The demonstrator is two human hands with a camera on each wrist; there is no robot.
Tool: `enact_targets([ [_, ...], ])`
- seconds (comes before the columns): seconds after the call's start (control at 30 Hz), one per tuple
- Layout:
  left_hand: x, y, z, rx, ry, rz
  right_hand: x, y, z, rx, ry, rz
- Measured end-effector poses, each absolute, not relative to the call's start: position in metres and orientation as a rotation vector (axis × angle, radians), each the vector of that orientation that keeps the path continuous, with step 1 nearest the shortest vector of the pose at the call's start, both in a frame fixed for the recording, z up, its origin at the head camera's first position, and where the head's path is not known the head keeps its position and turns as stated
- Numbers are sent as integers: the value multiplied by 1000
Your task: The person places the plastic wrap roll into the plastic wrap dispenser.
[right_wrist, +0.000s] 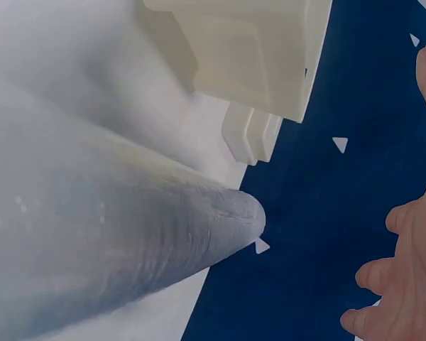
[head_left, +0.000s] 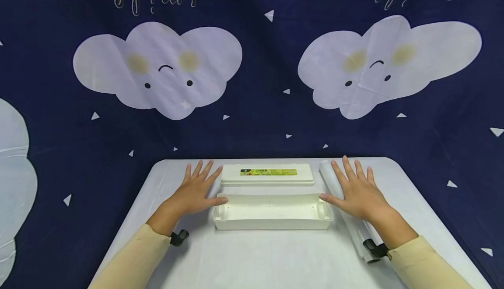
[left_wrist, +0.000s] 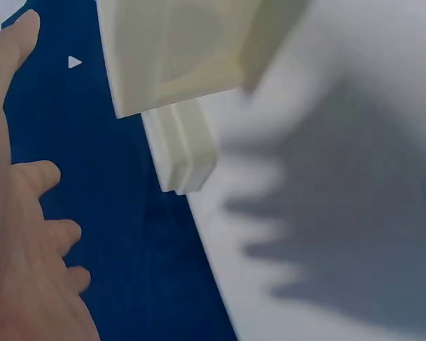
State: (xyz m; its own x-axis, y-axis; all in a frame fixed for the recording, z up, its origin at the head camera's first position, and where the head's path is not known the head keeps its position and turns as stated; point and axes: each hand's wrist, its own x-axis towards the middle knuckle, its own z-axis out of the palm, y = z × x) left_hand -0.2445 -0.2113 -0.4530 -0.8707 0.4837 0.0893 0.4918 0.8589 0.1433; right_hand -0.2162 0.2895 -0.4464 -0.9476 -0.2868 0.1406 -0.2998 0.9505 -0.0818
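An open-topped, cream-white long box [head_left: 273,224] lies across the white table, showing its hollow inside. Behind it is a matching long lid [head_left: 273,181] with a yellow-green label. To the right, a roll of clear plastic wrap [head_left: 357,233] lies slantwise. My left hand [head_left: 193,195] is spread by the box's left end, and my right hand [head_left: 360,196] is spread over the roll. Neither holds anything; both wrist views show fingers stretched out. The right wrist view shows the roll [right_wrist: 142,227] close up, beside the box end [right_wrist: 248,60].
A white cloth-covered table [head_left: 267,262] with rounded far corners carries everything. Beyond it hangs a dark blue cloth [head_left: 267,61] with cloud faces and small white triangles. A black wrist camera [head_left: 179,237] sits by the left wrist, another [head_left: 375,248] by the right.
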Motion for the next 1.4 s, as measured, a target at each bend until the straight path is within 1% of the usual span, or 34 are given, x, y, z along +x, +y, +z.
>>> enact_targets([
  [0.1, -244, -213, -464, -824, -2972, -384, -217, 290, -449, 453, -2976, 154],
  [0.33, -240, -214, -483, -914, -2920, -867, -216, 289, -453, 452, -2957, 180],
  [0.5, -233, -212, -496, -809, -2901, -1254, -213, 288, -455, 435, -2956, 216],
  [0.7, -225, -206, -516, -689, -2865, -1467, -210, 288, -460, 433, -2954, 263],
  [0.97, -222, -202, -528, -679, -2741, -1698, -204, 293, -469, 403, -2991, 337],
  [1.2, -228, -204, -536, -707, -2429, -2205, -199, 298, -474, 365, -3022, 456],
  [1.4, -228, -203, -541, -726, -2275, -2379, -195, 305, -478, 341, -3022, 551],
])
